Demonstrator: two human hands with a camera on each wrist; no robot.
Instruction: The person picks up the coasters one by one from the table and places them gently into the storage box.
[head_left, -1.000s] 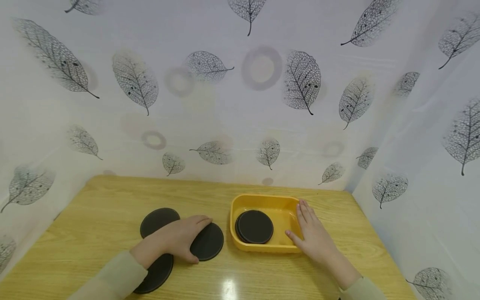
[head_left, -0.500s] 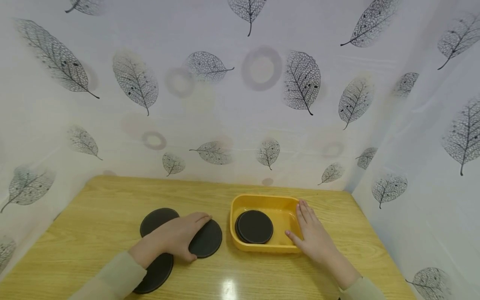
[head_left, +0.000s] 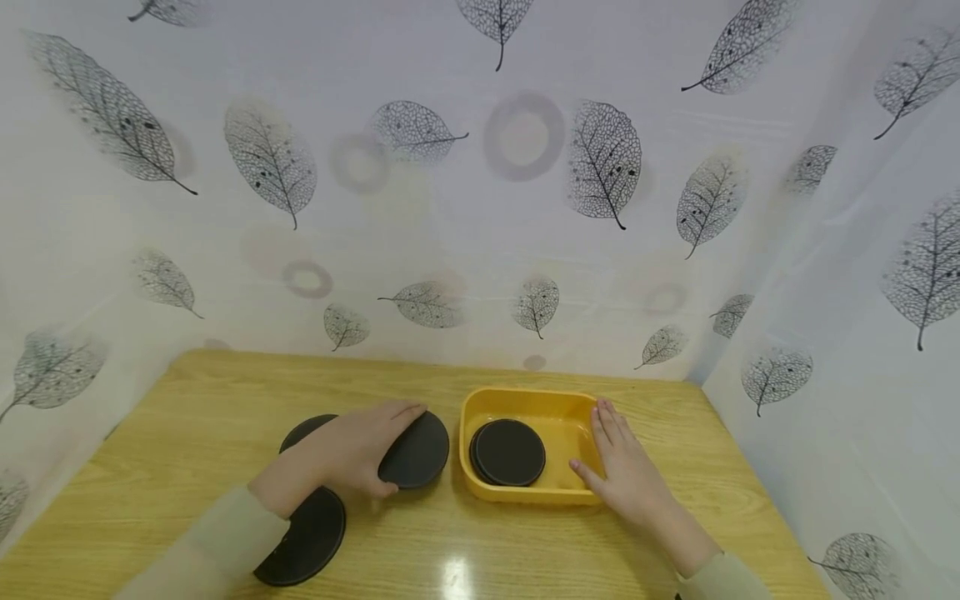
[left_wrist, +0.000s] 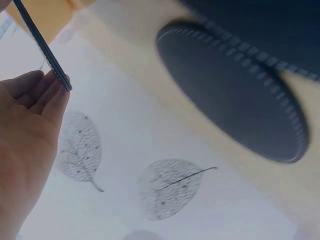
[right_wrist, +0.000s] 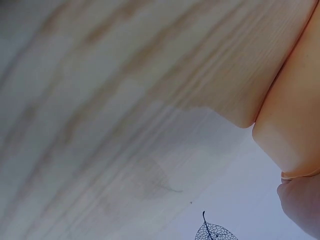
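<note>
My left hand (head_left: 360, 446) grips a black round coaster (head_left: 417, 450) by its edge, just left of the yellow plastic bin (head_left: 531, 497). In the left wrist view this coaster (left_wrist: 42, 47) shows edge-on, raised off the table, against the fingers of the left hand (left_wrist: 30, 125). Fingers straight, my right hand (head_left: 626, 467) rests on the bin's right rim, with the thumb over the front right corner. Inside the bin, at its left end, lies a small stack of black coasters (head_left: 512, 452).
Two more black coasters lie on the wooden table (head_left: 405, 558), a far one (head_left: 303, 429) and a near one (head_left: 311, 537), both partly under the left forearm. A leaf-patterned white curtain (head_left: 450, 233) borders the table behind and at the sides.
The left hand has lifted its coaster off the table, moving it slightly away from the person. The right hand and the bin stay put.
</note>
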